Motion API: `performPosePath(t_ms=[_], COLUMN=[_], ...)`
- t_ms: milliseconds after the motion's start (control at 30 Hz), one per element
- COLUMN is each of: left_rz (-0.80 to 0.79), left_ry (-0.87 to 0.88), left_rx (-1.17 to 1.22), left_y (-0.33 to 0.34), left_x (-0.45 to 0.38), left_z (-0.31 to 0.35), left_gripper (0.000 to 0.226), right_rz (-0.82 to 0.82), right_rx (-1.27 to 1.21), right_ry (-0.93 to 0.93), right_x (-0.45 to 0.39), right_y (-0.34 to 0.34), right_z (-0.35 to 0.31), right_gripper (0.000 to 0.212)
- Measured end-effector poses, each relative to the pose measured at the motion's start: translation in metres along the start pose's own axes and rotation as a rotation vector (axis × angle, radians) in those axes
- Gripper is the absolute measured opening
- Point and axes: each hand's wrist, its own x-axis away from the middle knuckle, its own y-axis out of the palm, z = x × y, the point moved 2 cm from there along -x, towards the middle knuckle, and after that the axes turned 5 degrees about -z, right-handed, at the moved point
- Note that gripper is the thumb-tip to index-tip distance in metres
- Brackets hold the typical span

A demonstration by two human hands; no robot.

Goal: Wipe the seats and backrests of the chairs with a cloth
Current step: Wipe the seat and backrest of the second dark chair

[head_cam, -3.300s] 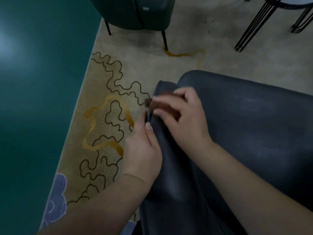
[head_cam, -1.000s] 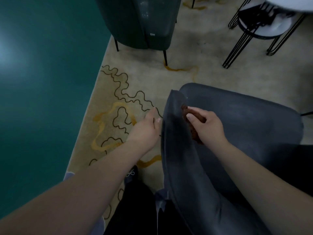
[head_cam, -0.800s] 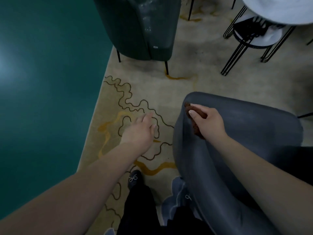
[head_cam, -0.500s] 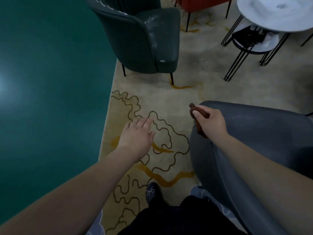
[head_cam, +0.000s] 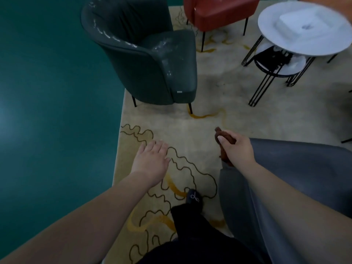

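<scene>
— Right hand (head_cam: 237, 149), centre-right of frame: clenched round the brown cloth (head_cam: 224, 139), bunched at the near edge of the grey chair (head_cam: 295, 168). Left hand (head_cam: 150, 161), centre: flat, fingers straight, holding nothing, over the patterned rug (head_cam: 190, 168).

— Handling?

— Probably soft, light, limp; no slipping likely on that smooth upholstery if pressed flat. Best gripped in a wad across the palm, as now.

— Changed since earlier?

— Left hand off the chair edge, drifted out over the rug. Cloth lifted nearly clear of the chair. Dark green armchair (head_cam: 144, 54) and red chair (head_cam: 219, 10), upper frame, now in view, white round table (head_cam: 276, 40) upper right.
</scene>
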Motion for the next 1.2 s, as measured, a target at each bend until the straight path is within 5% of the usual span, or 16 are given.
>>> performPosePath(t_ms=[433, 867, 1200], left_rz=[0.006, 0.054, 0.016], left_ry=[0.009, 0.213, 0.184], left_rx=[-0.011, -0.089, -0.078], left_y=[-0.081, -0.156, -0.191], left_x=[-0.135, -0.298, -0.417], left_z=[-0.033, -0.08, -0.064], left_gripper=[0.059, 0.06, 0.061], right_rz=[0.0, 0.082, 0.069], right_rx=[0.003, 0.08, 0.116], right_ry=[0.033, 0.008, -0.043], right_x=[-0.144, -0.262, -0.386], right_y=[-0.005, 0.004, -0.039], right_z=[-0.069, -0.13, -0.158], right_gripper=[0.038, 0.038, 0.038])
